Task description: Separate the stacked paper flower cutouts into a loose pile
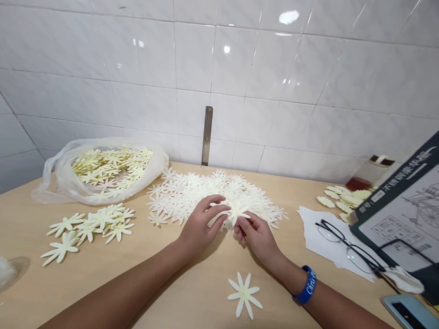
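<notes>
My right hand (258, 236) pinches a white flower-shaped petal piece (238, 210) between thumb and fingers at the front of a large pile. To its left, my left hand (204, 222) has its fingers curved and apart, their tips close to the petals; whether they touch cannot be made out. Behind both hands spreads the pile of white flower pieces (189, 194). A single flower piece (244, 295) lies flat on the table in front of my right forearm. Further left is a small heap of yellowish-white flower pieces (102, 220).
A clear plastic bag (146, 183) of flower pieces stands at the back left. On the right are eyeglasses (354, 250) on white paper (307, 226), scalloped pieces (325, 202), a bottle (366, 173), a dark box (414, 207) and a light-blue device (412, 318). A tiled wall (137, 49) closes the back.
</notes>
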The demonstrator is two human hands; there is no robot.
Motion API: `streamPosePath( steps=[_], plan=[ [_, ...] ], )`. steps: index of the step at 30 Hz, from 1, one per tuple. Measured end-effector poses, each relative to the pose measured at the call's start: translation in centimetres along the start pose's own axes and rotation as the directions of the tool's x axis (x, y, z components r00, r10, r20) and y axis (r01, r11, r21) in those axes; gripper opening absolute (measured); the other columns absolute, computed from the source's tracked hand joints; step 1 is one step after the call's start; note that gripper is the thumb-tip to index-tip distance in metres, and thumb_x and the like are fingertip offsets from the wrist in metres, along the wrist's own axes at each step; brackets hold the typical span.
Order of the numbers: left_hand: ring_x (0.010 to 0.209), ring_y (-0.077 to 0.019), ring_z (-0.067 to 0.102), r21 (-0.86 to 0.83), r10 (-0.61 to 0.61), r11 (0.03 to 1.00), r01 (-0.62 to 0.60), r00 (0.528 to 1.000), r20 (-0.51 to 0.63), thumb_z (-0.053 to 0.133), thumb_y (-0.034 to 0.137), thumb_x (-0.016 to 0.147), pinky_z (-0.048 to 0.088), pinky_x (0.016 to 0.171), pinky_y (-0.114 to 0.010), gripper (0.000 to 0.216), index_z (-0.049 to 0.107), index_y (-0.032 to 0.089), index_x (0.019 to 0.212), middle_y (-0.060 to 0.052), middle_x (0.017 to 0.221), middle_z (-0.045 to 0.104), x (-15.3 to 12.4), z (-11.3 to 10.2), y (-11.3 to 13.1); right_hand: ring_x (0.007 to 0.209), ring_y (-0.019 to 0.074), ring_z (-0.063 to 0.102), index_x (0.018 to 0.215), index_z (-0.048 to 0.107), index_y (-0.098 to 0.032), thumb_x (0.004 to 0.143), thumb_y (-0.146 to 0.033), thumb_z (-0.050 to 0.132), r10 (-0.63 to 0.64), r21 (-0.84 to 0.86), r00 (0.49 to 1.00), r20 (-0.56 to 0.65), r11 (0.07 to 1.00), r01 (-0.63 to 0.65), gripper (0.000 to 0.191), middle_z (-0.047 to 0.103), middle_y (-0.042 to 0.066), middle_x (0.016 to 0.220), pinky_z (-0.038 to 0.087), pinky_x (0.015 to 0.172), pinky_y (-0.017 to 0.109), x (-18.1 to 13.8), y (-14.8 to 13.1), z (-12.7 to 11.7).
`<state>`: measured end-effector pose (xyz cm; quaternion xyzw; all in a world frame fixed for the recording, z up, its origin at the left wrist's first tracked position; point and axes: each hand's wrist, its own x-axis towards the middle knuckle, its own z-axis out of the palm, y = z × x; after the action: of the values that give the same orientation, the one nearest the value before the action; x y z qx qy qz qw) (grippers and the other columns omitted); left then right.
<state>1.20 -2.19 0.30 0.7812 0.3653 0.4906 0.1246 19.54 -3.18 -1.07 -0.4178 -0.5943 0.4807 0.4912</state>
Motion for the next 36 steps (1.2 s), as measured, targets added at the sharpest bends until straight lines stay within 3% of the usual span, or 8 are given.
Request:
streamPosePath(
  steps=[7,15,22,24,26,29,32,36],
  plan=[
    [0.090,-0.0197,0.062,-0.203,-0.106,0.966,0.159,0.962,0.250,0.055,0.030,0.088,0.048,0.082,-0.030,0.022,0.074,0.023,0.096,-0.008,0.096,0.068,0.0,0.4,0.3,0.041,0.0082,0.043,0.062,0.055,-0.018,0.079,-0.054,0.064,0.081,0.066,0.993,0.088,0.994,-0.087,0.041,0.053,-0.003,0.049,0.033,0.042,0.023,-0.1,0.3,0.2],
    [0.076,-0.0184,0.062,-0.360,-0.414,0.787,0.501,0.862,0.294,0.063,0.032,0.078,0.046,0.070,-0.027,0.018,0.075,0.019,0.079,-0.006,0.083,0.073,0.7,0.1,1.1,0.045,0.0090,0.047,0.065,0.056,-0.018,0.081,-0.053,0.062,0.073,0.057,0.988,0.136,0.995,-0.082,0.039,0.056,-0.002,0.055,0.038,0.046,0.024,0.0,0.0,0.2],
    [0.067,-0.0169,0.059,-0.383,-0.455,0.724,0.574,0.814,0.360,0.068,0.028,0.070,0.046,0.067,-0.028,0.011,0.072,0.018,0.068,-0.003,0.067,0.068,0.7,0.2,0.3,0.047,0.0105,0.049,0.067,0.058,-0.018,0.086,-0.052,0.059,0.044,0.041,0.980,0.196,0.998,-0.053,0.039,0.055,-0.002,0.053,0.040,0.049,0.025,-0.1,0.5,0.0],
    [0.067,-0.0173,0.059,-0.378,-0.504,0.717,0.586,0.810,0.300,0.066,0.029,0.071,0.047,0.067,-0.029,0.012,0.071,0.018,0.069,-0.003,0.066,0.067,0.9,0.0,-0.2,0.046,0.0106,0.048,0.066,0.058,-0.017,0.085,-0.053,0.058,0.039,0.043,0.981,0.188,0.998,-0.048,0.040,0.054,-0.002,0.051,0.040,0.048,0.025,-0.1,0.4,-0.1],
    [0.076,-0.0197,0.061,-0.325,-0.533,0.782,0.532,0.841,0.095,0.063,0.030,0.076,0.048,0.073,-0.032,0.014,0.070,0.018,0.076,-0.005,0.077,0.069,1.2,-0.5,-0.7,0.044,0.0100,0.046,0.064,0.057,-0.018,0.084,-0.053,0.059,0.051,0.051,0.988,0.148,0.997,-0.059,0.041,0.052,-0.003,0.048,0.039,0.047,0.025,0.0,0.4,-0.2],
    [0.104,-0.0234,0.058,-0.145,-0.351,0.933,0.329,0.922,-0.163,0.059,0.029,0.081,0.043,0.094,-0.036,0.016,0.071,0.022,0.088,-0.007,0.104,0.067,1.4,-1.1,-0.7,0.043,0.0093,0.045,0.062,0.056,-0.018,0.083,-0.053,0.061,0.074,0.066,0.991,0.114,0.994,-0.082,0.041,0.051,-0.004,0.047,0.037,0.046,0.024,0.1,0.3,-0.1],
    [0.103,-0.0224,0.059,-0.182,-0.229,0.955,0.232,0.973,0.040,0.062,0.031,0.081,0.042,0.096,-0.034,0.015,0.073,0.023,0.089,-0.008,0.103,0.067,1.2,-0.9,0.1,0.043,0.0090,0.045,0.062,0.056,-0.018,0.081,-0.054,0.062,0.085,0.068,0.989,0.121,0.993,-0.093,0.041,0.052,-0.003,0.049,0.036,0.044,0.023,0.2,0.3,0.0],
    [0.085,-0.0196,0.063,-0.319,-0.309,0.865,0.387,0.912,0.269,0.063,0.033,0.080,0.047,0.077,-0.028,0.016,0.074,0.021,0.081,-0.006,0.088,0.070,0.9,0.0,1.2,0.043,0.0092,0.046,0.062,0.055,-0.018,0.081,-0.054,0.062,0.072,0.055,0.988,0.138,0.995,-0.080,0.041,0.054,-0.003,0.050,0.036,0.044,0.023,0.2,0.3,0.0]
  ],
)
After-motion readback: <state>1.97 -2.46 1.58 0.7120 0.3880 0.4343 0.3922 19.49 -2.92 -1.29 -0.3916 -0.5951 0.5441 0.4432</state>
